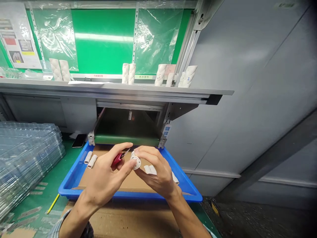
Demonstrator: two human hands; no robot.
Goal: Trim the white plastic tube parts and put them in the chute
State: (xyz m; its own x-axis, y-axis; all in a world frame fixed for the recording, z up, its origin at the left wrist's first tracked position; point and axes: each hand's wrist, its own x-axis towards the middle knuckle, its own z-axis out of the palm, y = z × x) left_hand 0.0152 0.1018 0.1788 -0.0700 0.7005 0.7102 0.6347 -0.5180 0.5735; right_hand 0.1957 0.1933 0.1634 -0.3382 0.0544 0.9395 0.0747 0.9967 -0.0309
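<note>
My left hand (106,178) is closed round a small red-handled cutting tool (118,158), its metal tip pointing at a white plastic part (135,162). My right hand (155,173) pinches that round white part between thumb and fingers; the face with small holes is turned toward me. Both hands hover over a blue tray (71,180) lined with brown cardboard. Two white tubes (90,160) lie at the tray's left, and more white tubes (150,169) lie under my right hand, partly hidden.
A stack of clear plastic blister trays (27,155) fills the left of the green bench. A black phone (78,140) lies behind the tray, by a green conveyor belt (126,139). White moulded parts (128,73) stand on the metal shelf above. A yellow pencil (52,203) lies front left.
</note>
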